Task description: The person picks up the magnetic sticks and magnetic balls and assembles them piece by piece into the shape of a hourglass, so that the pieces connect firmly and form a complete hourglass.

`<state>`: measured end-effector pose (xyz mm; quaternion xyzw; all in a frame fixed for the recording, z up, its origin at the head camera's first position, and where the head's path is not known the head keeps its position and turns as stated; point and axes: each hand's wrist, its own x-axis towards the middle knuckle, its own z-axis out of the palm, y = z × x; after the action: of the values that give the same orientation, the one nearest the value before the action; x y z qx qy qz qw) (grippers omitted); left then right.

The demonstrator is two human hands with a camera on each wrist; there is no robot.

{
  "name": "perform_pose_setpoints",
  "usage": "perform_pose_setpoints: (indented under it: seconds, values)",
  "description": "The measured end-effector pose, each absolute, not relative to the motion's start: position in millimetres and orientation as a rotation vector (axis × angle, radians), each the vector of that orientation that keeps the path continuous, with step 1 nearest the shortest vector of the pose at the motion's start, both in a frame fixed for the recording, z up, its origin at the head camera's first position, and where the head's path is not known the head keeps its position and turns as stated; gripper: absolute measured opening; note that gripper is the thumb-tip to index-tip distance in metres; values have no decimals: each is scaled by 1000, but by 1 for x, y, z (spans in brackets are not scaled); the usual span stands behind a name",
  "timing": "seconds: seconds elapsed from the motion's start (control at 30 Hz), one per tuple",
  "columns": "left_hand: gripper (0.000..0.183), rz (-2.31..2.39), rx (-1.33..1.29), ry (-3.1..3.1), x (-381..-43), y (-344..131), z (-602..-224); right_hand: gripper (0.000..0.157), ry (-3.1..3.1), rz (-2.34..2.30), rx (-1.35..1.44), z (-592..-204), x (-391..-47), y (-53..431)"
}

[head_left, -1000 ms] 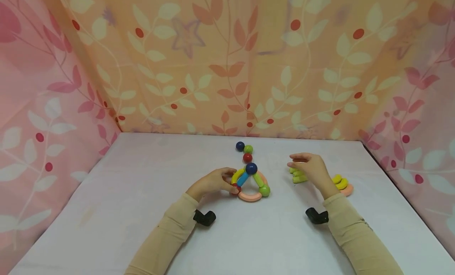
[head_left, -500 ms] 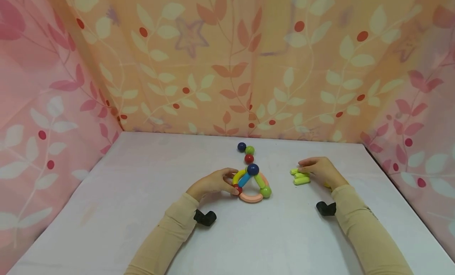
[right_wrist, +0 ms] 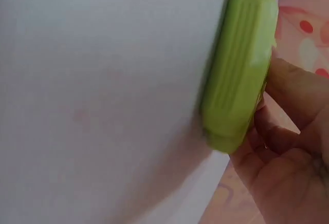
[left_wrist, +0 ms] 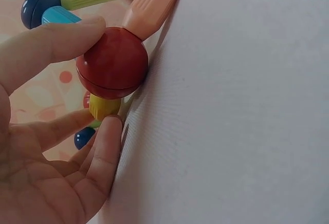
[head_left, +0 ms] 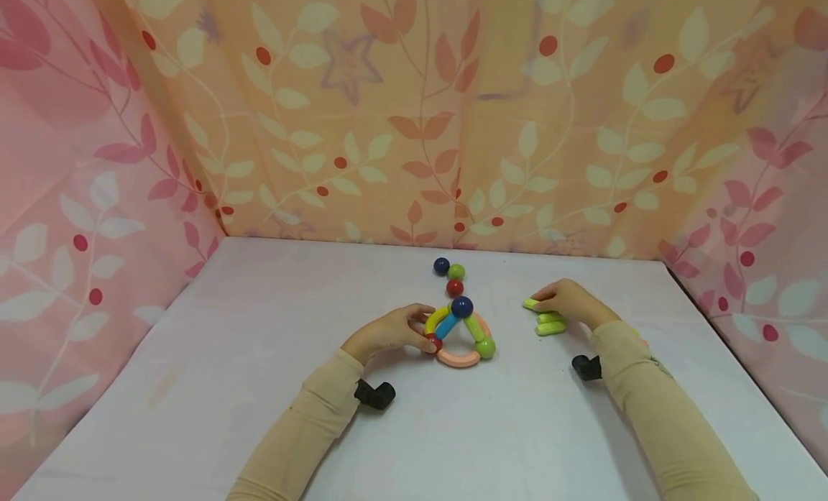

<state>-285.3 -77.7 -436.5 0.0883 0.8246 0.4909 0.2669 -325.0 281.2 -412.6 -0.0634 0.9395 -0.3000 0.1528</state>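
My left hand (head_left: pixel 391 333) holds a built frame of magnetic balls and rods by its red ball (left_wrist: pixel 114 63), thumb on top and fingers around the far side. A dark blue ball (head_left: pixel 462 307) tops the frame, joined by a light blue rod (head_left: pixel 446 325) and a green rod (head_left: pixel 474 328). A green ball (head_left: pixel 485 348) and curved peach rod (head_left: pixel 458 359) form the base, with a curved yellow rod (left_wrist: pixel 104 107) behind. My right hand (head_left: pixel 572 303) pinches a short green rod (head_left: pixel 530 304). Another green rod (right_wrist: pixel 240 67) lies on the table in front of its fingers.
Behind the frame, a loose dark blue ball (head_left: pixel 441 266), green ball (head_left: pixel 456 272) and red ball (head_left: pixel 455 288) stand in a line. Curved yellow and peach pieces (head_left: pixel 639 337) lie mostly hidden behind the right forearm. Patterned cloth walls (head_left: pixel 349 127) enclose the white table (head_left: pixel 259 285).
My right hand first shifts right over the green rods, then comes back left, and the farthest rod has moved slightly with its fingertips. My left hand stays on the frame.
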Motion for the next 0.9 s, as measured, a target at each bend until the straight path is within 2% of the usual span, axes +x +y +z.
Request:
perform_pose_setpoints:
  seconds: [0.17,0.33,0.5,0.9]
  values:
    - [74,1329,238,2225,-285,-80,-435,41,2751,-946,-197,-402,-324,254]
    - [74,1327,244,2231,-286,-80,-435,45,2661,-1343,-214,-378,-311,209]
    - [73,1322,256,2227,-287,-79,-435,43,2489,-1617,-251,-362,-293,172]
    - [73,1336,291,2210,-287,-80,-436,39,2495,-1615,-284,-359,-283,149]
